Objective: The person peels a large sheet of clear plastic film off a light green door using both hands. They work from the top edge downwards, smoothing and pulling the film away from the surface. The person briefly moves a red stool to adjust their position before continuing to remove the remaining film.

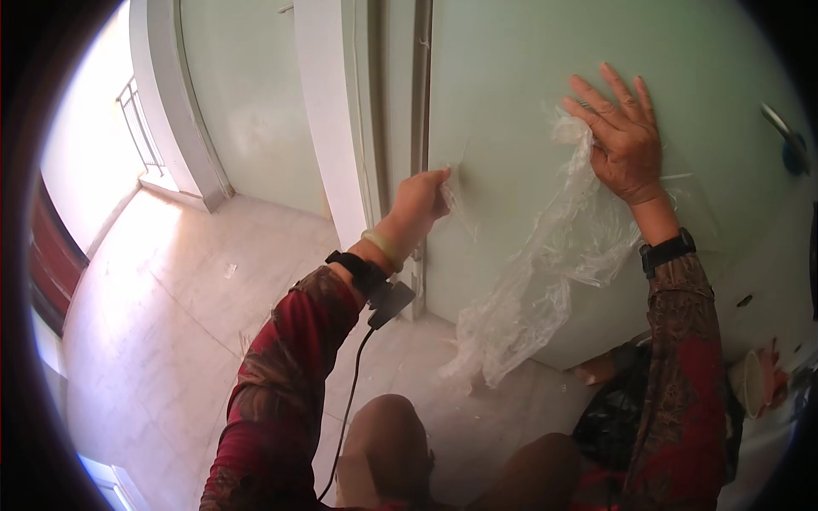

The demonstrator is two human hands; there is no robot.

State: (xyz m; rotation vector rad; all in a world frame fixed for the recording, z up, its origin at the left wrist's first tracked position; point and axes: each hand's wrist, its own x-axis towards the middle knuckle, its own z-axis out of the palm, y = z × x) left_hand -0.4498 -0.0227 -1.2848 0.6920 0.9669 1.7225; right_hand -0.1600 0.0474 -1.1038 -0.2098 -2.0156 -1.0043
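A pale green door (505,76) stands before me. Near its left edge, my left hand (422,195) pinches a piece of clear plastic film (455,195) between thumb and fingers. Higher and to the right, my right hand (623,140) lies against the door with its fingers spread. A long crumpled sheet of clear plastic film (549,217) is caught under its thumb side and hangs down towards the floor. Whether the film still clings to the door beside the right wrist is hard to tell.
A metal door handle (781,128) is at the far right. Below are a black plastic bag (607,415) and a pale round container (746,383). The marble-look tiled floor (172,319) extends left to another green door (255,108) and a metal railing (139,124). A cable hangs from my left wrist.
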